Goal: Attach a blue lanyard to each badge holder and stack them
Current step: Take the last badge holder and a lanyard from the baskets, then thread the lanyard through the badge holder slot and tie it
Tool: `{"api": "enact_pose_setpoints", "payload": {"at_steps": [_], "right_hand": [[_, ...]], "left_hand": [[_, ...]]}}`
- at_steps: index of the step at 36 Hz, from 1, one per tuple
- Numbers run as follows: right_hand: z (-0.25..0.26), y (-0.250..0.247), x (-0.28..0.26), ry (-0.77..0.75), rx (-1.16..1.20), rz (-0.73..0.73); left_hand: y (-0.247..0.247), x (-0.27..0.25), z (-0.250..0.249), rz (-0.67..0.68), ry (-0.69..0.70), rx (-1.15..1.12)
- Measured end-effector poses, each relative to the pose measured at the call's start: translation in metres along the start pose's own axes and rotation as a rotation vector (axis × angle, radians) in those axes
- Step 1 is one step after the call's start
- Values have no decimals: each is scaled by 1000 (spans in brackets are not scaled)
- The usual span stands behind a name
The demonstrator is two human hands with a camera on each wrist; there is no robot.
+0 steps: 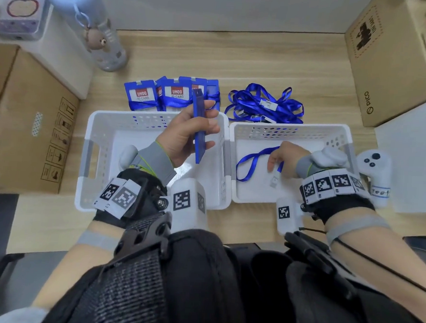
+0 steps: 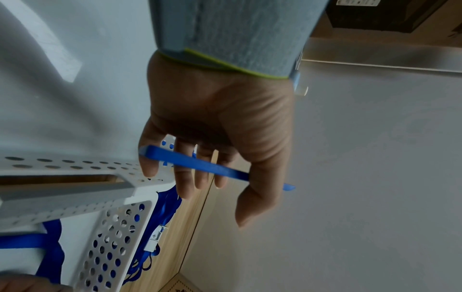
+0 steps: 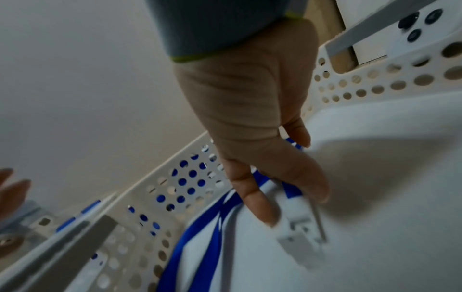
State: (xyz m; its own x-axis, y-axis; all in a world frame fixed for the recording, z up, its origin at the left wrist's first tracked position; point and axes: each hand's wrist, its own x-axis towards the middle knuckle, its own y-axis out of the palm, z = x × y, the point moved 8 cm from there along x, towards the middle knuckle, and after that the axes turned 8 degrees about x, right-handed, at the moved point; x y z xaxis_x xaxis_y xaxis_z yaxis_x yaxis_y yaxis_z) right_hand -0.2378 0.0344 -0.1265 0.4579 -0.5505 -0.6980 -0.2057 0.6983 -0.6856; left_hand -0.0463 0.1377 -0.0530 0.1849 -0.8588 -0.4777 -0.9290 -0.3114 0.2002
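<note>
The left hand (image 1: 183, 134) grips a flat blue plastic badge holder (image 1: 198, 125) edge-on above the left white perforated plastic basket (image 1: 93, 139), thumb on one face and fingers (image 2: 185, 177) curled on the other; turned this way, its card window cannot be seen. In the left wrist view the holder shows only as a thin blue bar (image 2: 200, 163) crossing the fingers.

The right hand (image 1: 285, 157) reaches into the right white perforated plastic basket (image 1: 343, 134), thumb and forefinger pinching a blue ribbon lanyard (image 1: 252, 161) just above its white plastic clip (image 1: 274, 181). The loop trails toward 9 o'clock across the basket floor. The right wrist view is motion-blurred, so the clip (image 3: 300, 227) is smeared and its latch unreadable; the other fingers are hidden behind the palm.

At 12 o'clock beyond the left basket lies an overlapping row of blue badge holders with lanyards wrapped around them (image 1: 171, 95), the far-right ones partly covered by the held holder. At 12 o'clock beyond the right basket sits a tangled heap of blue lanyards (image 1: 265, 104); how many cannot be told.

A white handheld controller (image 1: 375, 168) stands at 3 o'clock, partly behind the right wrist.
</note>
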Motion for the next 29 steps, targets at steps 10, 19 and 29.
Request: {"api": "enact_pose_setpoints", "payload": {"at_steps": [10, 19, 29], "right_hand": [[-4, 5, 6, 64, -27, -16], [21, -30, -9, -22, 89, -168], [79, -78, -39, -368, 908, -212]], "left_hand": [[-4, -2, -1, -21, -2, 23], [-5, -1, 0, -20, -4, 74], [3, -1, -11, -15, 106, 573]]}}
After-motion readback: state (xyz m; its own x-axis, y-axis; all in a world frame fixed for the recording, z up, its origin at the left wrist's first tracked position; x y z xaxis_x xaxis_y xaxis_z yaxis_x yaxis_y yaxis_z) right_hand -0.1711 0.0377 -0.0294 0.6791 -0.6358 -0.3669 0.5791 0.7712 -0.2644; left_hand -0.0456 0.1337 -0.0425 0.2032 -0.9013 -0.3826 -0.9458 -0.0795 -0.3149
